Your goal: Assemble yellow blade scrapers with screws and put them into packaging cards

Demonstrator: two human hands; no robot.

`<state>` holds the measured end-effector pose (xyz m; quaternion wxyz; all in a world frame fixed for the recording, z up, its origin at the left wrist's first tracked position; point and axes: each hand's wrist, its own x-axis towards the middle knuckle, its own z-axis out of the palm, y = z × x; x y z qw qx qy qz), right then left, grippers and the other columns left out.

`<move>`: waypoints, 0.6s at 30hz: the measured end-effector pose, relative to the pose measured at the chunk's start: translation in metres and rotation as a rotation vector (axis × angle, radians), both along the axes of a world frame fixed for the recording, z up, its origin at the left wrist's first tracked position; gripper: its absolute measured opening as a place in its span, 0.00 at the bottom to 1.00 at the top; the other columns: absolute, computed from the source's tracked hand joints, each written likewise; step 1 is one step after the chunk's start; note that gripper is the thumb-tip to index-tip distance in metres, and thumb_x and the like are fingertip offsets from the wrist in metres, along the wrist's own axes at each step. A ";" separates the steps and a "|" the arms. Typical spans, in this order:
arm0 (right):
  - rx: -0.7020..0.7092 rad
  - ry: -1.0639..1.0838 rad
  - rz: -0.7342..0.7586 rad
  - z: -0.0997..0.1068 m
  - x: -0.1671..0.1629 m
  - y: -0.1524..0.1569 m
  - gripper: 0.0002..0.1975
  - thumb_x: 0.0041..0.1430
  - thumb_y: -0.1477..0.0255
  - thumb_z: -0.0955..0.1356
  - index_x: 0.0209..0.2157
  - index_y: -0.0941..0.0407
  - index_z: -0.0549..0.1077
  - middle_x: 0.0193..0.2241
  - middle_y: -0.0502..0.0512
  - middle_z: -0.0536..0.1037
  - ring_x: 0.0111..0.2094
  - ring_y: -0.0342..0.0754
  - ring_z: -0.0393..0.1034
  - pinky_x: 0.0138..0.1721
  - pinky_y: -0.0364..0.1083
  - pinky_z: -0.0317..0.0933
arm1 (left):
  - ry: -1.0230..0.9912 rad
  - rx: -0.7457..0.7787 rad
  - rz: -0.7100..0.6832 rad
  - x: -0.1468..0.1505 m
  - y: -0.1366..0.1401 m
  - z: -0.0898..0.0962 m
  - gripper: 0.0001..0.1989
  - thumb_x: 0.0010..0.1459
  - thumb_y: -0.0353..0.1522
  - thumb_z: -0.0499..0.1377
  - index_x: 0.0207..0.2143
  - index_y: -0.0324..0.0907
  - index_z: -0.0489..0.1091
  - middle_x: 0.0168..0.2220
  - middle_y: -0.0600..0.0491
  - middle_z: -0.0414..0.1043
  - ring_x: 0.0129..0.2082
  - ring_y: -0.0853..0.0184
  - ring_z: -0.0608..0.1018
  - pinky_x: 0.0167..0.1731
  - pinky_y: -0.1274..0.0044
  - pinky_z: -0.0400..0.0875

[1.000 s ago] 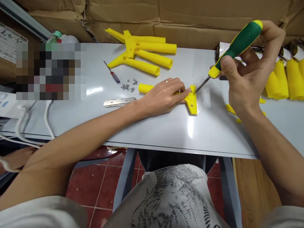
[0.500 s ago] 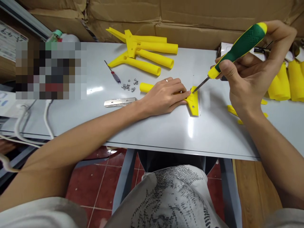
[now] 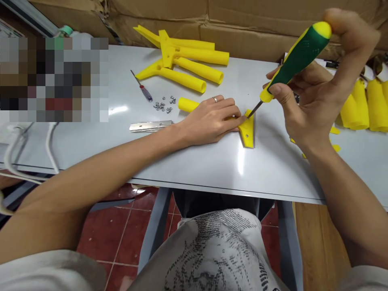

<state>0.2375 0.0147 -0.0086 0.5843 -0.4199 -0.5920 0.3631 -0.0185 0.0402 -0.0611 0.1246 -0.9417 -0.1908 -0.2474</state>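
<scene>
My left hand point(image 3: 214, 121) is closed over a yellow plastic scraper point(image 3: 247, 133), pressing it flat on the white table. The scraper's tubular handle sticks out to the left of the hand, and a thin blade edge shows along its right side. In my right hand point(image 3: 318, 93) is a green and yellow screwdriver point(image 3: 298, 58), held tilted with a finger on its butt end. Its tip touches the upper part of the scraper head, beside my left fingertips. A screw shows in the lower hole of the head.
Several yellow scraper handles point(image 3: 190, 76) lie at the back. Small screws point(image 3: 160, 106), a small screwdriver point(image 3: 146, 93) and metal blades point(image 3: 148, 126) are to the left. More yellow scrapers point(image 3: 359, 105) stand at the right. Cardboard boxes point(image 3: 242, 24) line the back edge.
The screwdriver has shifted slightly left and stands a little more upright, its tip still at the scraper head. My left hand keeps its hold. The whole view has shifted slightly.
</scene>
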 end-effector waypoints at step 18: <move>0.640 -0.351 -0.039 -0.018 0.009 0.037 0.39 0.60 0.43 0.81 0.66 0.34 0.65 0.56 0.46 0.73 0.38 0.40 0.79 0.33 0.42 0.78 | 0.039 0.044 -0.009 0.004 -0.003 0.002 0.17 0.83 0.32 0.51 0.58 0.40 0.79 0.48 0.45 0.82 0.52 0.59 0.80 0.46 0.68 0.74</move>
